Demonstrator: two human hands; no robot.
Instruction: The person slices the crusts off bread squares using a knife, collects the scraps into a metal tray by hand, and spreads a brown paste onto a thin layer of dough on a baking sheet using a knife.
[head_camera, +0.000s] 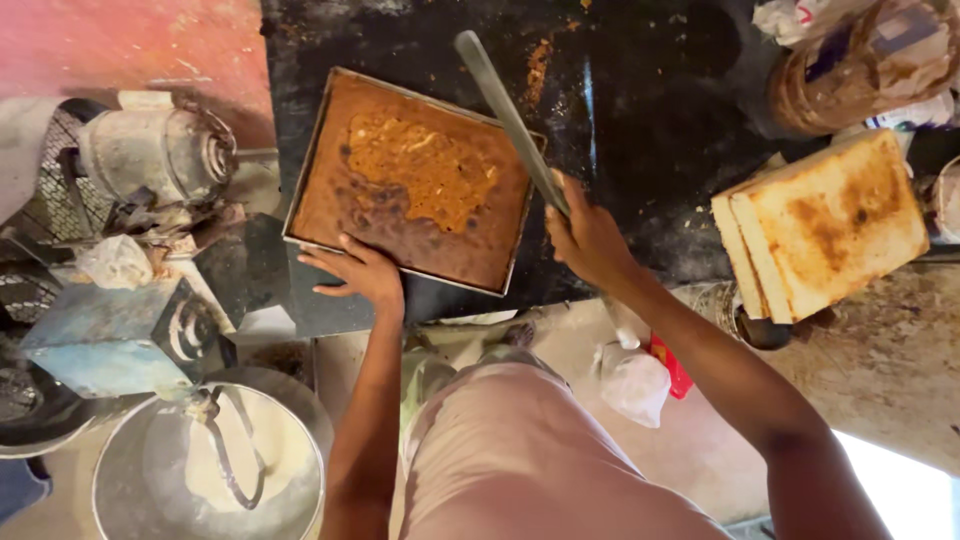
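Near the middle of the frame, a square baking tray (330, 150) of browned cake sat on the dark counter (650, 120). The left hand (360, 272) lay open, fingers pressing its lower rim; the right hand (590, 240) was closed around a long flat metal blade (505, 110) angled over the tray's right edge. A slip could gouge the cake or nick the steadying fingers. At upper right stood a smeared brown jar (860, 65) with a dark label patch, beside crumpled white packets (790, 18).
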